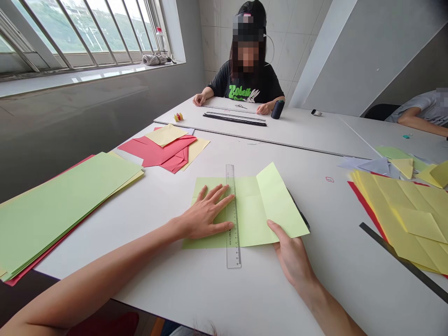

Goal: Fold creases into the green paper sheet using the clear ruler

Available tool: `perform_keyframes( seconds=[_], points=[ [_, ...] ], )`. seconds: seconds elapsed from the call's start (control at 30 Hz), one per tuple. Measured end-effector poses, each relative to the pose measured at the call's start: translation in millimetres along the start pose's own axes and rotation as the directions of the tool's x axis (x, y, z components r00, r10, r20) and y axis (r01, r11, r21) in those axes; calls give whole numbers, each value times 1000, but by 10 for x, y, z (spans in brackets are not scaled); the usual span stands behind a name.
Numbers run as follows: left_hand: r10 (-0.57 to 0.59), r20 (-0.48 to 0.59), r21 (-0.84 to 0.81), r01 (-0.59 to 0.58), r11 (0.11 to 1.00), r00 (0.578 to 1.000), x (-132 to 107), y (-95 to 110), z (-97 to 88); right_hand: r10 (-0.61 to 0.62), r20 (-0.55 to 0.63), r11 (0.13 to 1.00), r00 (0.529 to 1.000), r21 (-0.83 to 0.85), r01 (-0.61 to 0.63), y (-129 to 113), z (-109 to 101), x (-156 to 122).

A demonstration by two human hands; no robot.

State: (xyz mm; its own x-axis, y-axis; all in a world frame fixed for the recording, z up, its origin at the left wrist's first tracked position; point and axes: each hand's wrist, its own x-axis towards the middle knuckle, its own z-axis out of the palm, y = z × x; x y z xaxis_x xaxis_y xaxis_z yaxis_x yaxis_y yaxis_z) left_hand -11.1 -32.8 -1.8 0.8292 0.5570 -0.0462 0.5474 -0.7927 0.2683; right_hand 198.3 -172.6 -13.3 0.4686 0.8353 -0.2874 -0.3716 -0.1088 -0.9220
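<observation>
A light green sheet of paper [250, 200] lies before me, with a crease showing and its right part raised off the table. Across it runs a clear plastic ruler [234, 254], roughly upright in the view. My left hand [210, 210] is spread flat on the sheet, fingertips and thumb on the ruler's left side. With thumb on top and fingers underneath, my right hand [289, 249] grips the lower edge of the raised part. A dark edge of something [304, 217] shows behind that flap, mostly hidden.
Long green sheets [70, 200] are stacked at left, red paper [157, 149] beyond. Creased yellow sheets [416, 210] and a black strip [402, 261] lie at right. Across the table sits a person [245, 70] near black strips [234, 119] and a black thread spool [277, 109].
</observation>
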Motion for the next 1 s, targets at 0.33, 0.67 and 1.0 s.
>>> perform_keyframes(
  seconds=[0.33,0.67,1.0],
  points=[
    [3,-1,-1,-3,1000,1000,0,7,-12,-14,19,1000,1000,-21,15,-2,-20,-2],
    [4,5,4,-5,1000,1000,4,2,-5,-25,27,1000,999,-17,25,29,-36,17],
    [10,-6,-1,-10,1000,1000,1,-5,-4,-28,51,1000,998,-8,29,66,-71,20]
  ],
)
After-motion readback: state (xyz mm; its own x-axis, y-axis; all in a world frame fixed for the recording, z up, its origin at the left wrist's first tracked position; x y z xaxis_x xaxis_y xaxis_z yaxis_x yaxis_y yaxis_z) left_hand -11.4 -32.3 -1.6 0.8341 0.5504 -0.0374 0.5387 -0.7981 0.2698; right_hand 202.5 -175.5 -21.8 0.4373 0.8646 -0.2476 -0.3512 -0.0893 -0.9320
